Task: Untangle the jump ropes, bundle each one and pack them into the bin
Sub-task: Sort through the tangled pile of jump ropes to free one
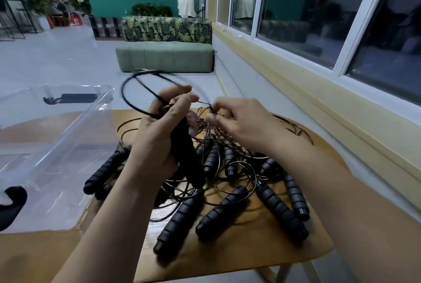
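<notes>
A tangle of jump ropes [227, 168] with black ribbed handles and thin dark cords lies on a wooden table [262, 250]. My left hand [159, 132] is raised above the pile and grips black handles [185, 159] upright, with a loop of black cord [136, 91] arching up from it. My right hand [239, 121] is just to the right and pinches the thin cord [206, 103] that runs to my left hand. A clear plastic bin [57, 146] stands at the left, touching the table's left side.
A yellow window sill and windows run along the right wall. A green bench [164, 56] with a leaf-print back stands beyond the table. A person in white [187, 1] stands far off, facing away. A black item [13, 200] shows at the bin's near left.
</notes>
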### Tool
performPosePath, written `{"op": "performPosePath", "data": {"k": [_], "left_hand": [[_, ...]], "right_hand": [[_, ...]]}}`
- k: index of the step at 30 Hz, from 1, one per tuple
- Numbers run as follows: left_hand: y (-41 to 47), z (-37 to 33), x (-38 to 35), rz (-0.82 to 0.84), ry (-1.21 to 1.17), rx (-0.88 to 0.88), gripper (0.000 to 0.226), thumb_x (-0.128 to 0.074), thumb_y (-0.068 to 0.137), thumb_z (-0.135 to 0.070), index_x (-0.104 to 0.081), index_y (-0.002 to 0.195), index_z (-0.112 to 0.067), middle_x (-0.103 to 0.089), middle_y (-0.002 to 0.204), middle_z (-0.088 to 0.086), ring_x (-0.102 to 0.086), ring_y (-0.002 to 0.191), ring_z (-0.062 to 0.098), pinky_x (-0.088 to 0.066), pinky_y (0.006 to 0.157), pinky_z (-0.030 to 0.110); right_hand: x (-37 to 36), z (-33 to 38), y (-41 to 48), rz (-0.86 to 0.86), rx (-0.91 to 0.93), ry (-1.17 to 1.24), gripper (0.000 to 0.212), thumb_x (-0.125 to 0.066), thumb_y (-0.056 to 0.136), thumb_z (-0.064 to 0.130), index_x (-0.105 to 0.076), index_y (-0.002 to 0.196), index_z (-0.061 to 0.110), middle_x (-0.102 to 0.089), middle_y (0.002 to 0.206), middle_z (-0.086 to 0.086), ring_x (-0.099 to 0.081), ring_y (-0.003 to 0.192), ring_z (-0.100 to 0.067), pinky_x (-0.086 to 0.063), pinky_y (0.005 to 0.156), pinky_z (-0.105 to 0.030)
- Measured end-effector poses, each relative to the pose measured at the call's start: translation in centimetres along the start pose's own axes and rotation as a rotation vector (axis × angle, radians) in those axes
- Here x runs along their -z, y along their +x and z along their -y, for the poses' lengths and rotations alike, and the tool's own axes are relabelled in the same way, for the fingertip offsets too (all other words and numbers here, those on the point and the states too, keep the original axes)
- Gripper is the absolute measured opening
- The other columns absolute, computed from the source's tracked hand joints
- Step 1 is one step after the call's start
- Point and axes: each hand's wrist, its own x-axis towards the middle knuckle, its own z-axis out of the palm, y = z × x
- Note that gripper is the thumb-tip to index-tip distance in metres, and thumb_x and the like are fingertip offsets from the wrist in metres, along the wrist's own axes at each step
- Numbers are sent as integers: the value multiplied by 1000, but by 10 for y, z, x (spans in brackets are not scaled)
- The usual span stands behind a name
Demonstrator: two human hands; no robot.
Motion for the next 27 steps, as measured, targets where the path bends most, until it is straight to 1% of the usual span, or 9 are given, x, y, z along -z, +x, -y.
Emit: {"op": "performPosePath", "data": {"k": [4,7,10,13,16,18,20,23,27], "left_hand": [[7,3,10,-99,126,49,32,-72,96,-14,-73,128,-19,-67,113,3,-54,73,11,-44,63,23],[9,7,16,-157,163,77,28,-76,95,-16,-74,122,-16,-63,98,2,-52,69,11,-42,62,26],[10,6,19,-153,185,80,26,-78,91,-19,-75,117,-16,-62,92,4,-52,66,12,-42,61,25],[9,3,18,-149,224,92,24,-78,90,-22,-76,114,-18,-65,89,5,-55,66,13,-45,61,24],[7,3,14,-153,245,105,21,-75,93,-20,-75,114,-18,-66,88,6,-57,67,15,-46,60,24],[5,5,9,-148,266,121,22,-75,94,-22,-74,116,-19,-69,89,7,-58,70,17,-46,61,25],[4,9,3,-144,261,147,26,-75,93,-25,-72,118,-19,-71,91,9,-62,73,18,-48,64,26],[0,17,-10,-136,237,151,30,-68,101,-19,-63,128,-9,-74,98,12,-72,86,23,-56,70,26],[-8,26,-31,-92,194,194,36,-70,98,-25,-59,128,-9,-77,118,16,-73,119,29,-56,100,40]], "right_hand": [[20,3,24,-213,41,-88,24,-66,105,41,-74,101,19,-66,73,3,-57,65,-13,-42,61,-31],[39,-2,30,-464,63,-189,22,-66,104,37,-76,104,18,-72,80,-3,-64,71,-27,-53,68,-37],[48,-19,20,-559,-15,-153,22,-67,103,35,-80,109,17,-76,88,-7,-67,80,-29,-53,73,-37],[52,-36,-1,-461,-230,-171,30,-73,99,28,-76,128,24,-75,94,-3,-69,91,-29,-55,84,-37],[47,-30,-31,-274,-402,-184,62,-69,96,11,-51,152,33,-69,103,5,-65,98,-25,-53,87,-38],[33,-18,-50,-259,-424,-124,51,-63,99,11,-46,142,34,-66,103,8,-67,95,-22,-54,83,-39],[16,-6,-65,-281,-400,54,17,-64,103,32,-55,117,33,-70,97,9,-72,89,-19,-60,80,-47],[-4,12,-78,-97,-325,425,42,-60,97,71,-71,99,30,-77,92,6,-74,80,-11,-62,83,-54],[-24,13,-85,83,-258,545,41,-75,87,67,-76,113,36,-79,103,-7,-76,98,-27,-59,93,-58]]}}
